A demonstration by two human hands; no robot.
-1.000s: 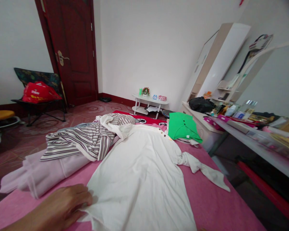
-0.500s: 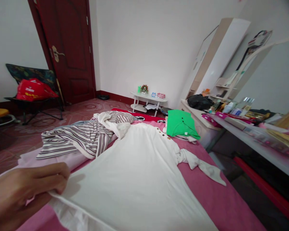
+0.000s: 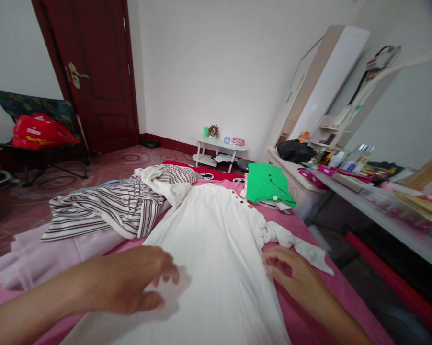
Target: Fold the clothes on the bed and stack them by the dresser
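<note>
A long white buttoned top (image 3: 219,258) lies spread over the pink bed cover (image 3: 331,302), one sleeve stretching to the right and the other folded at the upper left. Above its left half hovers my left hand (image 3: 130,278), fingers bent and apart, holding nothing and casting a shadow on the cloth. At the garment's right edge is my right hand (image 3: 295,275), its thumb and fingers loosely curled with a gap between them. Whether its fingertips touch the fabric is hard to tell.
Striped clothing (image 3: 104,208) is heaped on the left over pale lilac fabric (image 3: 65,254). A folded green garment (image 3: 268,184) tops a pile at the far right of the bed. A cluttered table (image 3: 367,196) runs along the right; a chair (image 3: 32,103) holds a red bag (image 3: 39,132).
My left hand has let go of the white top's lower left hem and moved right and inward over it. My right hand has come into view at the garment's right edge.
</note>
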